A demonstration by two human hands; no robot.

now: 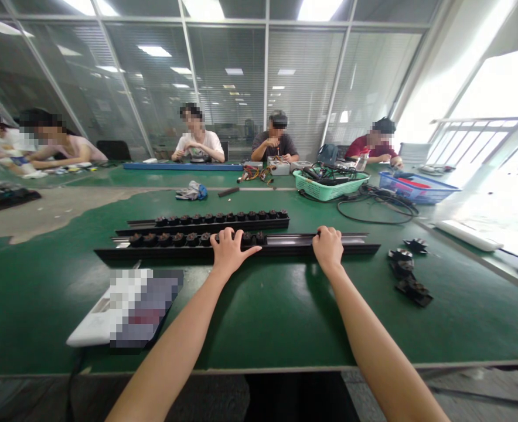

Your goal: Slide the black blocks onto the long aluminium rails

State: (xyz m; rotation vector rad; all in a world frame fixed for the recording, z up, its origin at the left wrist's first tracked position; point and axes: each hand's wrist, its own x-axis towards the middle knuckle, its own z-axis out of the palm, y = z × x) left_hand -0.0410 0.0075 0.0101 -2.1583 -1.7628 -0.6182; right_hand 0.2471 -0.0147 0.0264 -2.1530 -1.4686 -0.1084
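A long black channel (294,249) with a shiny metal inside lies across the table in front of me. Several dark round parts (164,239) sit in a row in its left and middle stretch. Over this row rests my left hand (229,249), its fingers apart and its thumb stretched out to the right. My right hand (328,246) is closed over the channel farther right, where the metal strip is bare; its fingertips are hidden behind the knuckles. Just behind lies a shorter black channel (272,223), also filled with a row of dark parts.
Loose dark parts (411,275) lie on the green table (268,328) at right. A white device (94,319) stands front left. Farther back are a glove-like cloth bundle (191,191), a green basket (329,187), a blue basket (430,192) and black cables (377,217). Several people sit opposite.
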